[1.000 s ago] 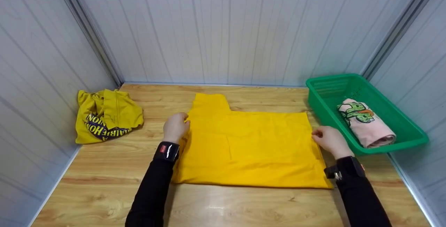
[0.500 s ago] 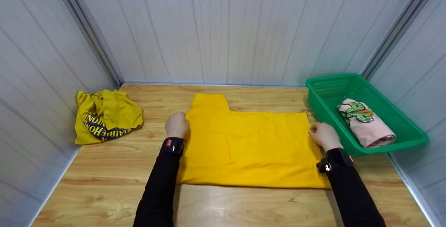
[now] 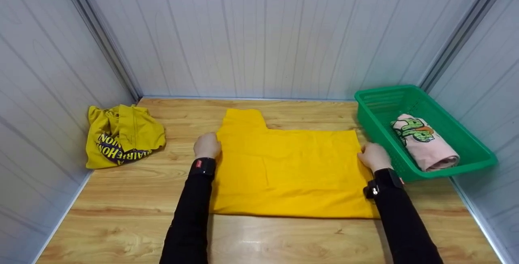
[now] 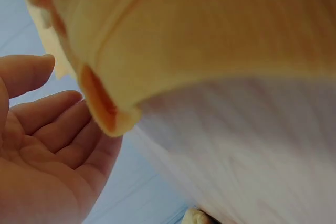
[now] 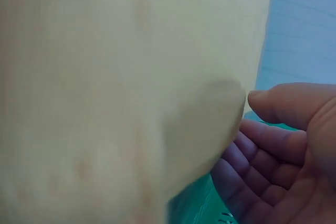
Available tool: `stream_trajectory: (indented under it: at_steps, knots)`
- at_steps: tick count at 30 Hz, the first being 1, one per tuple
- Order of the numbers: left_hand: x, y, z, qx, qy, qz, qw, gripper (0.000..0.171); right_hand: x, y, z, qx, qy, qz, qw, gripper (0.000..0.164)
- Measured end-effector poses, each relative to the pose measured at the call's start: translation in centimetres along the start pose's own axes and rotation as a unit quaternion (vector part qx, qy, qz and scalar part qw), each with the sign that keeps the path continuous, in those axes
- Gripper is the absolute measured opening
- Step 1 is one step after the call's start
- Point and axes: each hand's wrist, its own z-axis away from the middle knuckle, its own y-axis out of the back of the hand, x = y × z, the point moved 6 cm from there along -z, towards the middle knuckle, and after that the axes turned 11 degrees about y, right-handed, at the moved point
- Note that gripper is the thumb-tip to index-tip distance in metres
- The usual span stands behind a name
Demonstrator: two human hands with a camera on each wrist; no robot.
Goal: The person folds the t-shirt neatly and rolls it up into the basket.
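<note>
A bright yellow T-shirt (image 3: 292, 170), doubled over, lies flat on the wooden table, one short part jutting out at its far left. At its left edge is my left hand (image 3: 207, 146). The left wrist view has those fingers (image 4: 63, 124) bent loosely beside the cloth's folded edge, the thumb apart from them. My right hand (image 3: 375, 156) is at the opposite edge. In the right wrist view its thumb tip comes right up to the cloth (image 5: 210, 114), while the other fingers (image 5: 268, 161) reach partly behind the border, their tips hidden.
A green plastic basket (image 3: 450, 128) stands at the right, close beside my right hand, with a rolled pink printed garment (image 3: 429, 146) inside. At the far left lies a crumpled darker yellow garment (image 3: 136, 130) with lettering. Pale panel walls (image 3: 259, 37) enclose the table's back and sides.
My right hand has shifted slightly left and away from me along the shirt's right edge. The left hand has moved slightly right. The shirt lies nearly as before.
</note>
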Motion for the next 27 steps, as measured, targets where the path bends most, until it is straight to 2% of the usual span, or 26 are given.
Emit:
stream_trajectory:
  at_steps: [6, 13, 18, 20, 23, 27]
  knots:
    - [0.0, 0.2, 0.1, 0.024, -0.007, -0.002, 0.9997, 0.023, 0.3, -0.4, -0.3, -0.004, -0.026, -0.002, 1.0, 0.029]
    - [0.2, 0.7, 0.3, 0.055, -0.019, 0.02, 0.9981, 0.019, 0.8, -0.8, -0.4, -0.015, -0.056, -0.003, 0.998, 0.033]
    - [0.4, 0.8, 0.1, 0.061, -0.016, 0.043, 0.997, 0.014, 0.9, -0.9, -0.5, -0.027, -0.066, -0.006, 0.997, 0.031]
    - [0.5, 0.8, 0.0, 0.062, -0.019, 0.056, 0.9963, 0.017, 0.9, -0.9, -0.5, -0.029, -0.066, -0.005, 0.997, 0.03]
    - [0.9, 0.9, 0.2, 0.066, -0.033, 0.078, 0.9942, 0.023, 0.8, -0.9, -0.4, -0.02, -0.059, -0.006, 0.998, 0.027]
    - [1.7, 1.4, 0.9, 0.083, -0.071, 0.109, 0.9881, 0.017, 0.5, -0.8, -0.1, 0.001, -0.036, -0.009, 0.999, 0.019]
